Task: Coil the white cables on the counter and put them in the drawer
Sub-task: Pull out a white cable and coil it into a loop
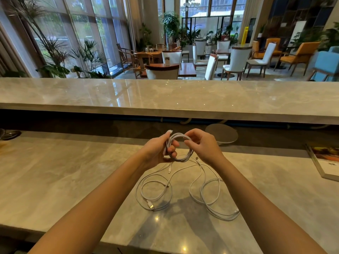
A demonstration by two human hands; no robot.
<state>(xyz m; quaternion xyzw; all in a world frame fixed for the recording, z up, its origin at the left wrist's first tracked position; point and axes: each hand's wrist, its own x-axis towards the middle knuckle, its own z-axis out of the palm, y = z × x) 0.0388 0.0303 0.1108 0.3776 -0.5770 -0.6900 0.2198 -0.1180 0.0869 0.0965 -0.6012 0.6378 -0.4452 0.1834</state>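
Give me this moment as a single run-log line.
step: coiling | left hand: grips coil | right hand: pinches coil | loose cables: on counter | drawer: not in view

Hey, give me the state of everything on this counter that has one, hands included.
coiled cable: looped, held above the counter.
left hand: grips the coiled cable.
right hand: pinches the coiled cable's top.
loose cables: uncoiled, sprawled on the counter.
book: closed, lying flat at the right edge.
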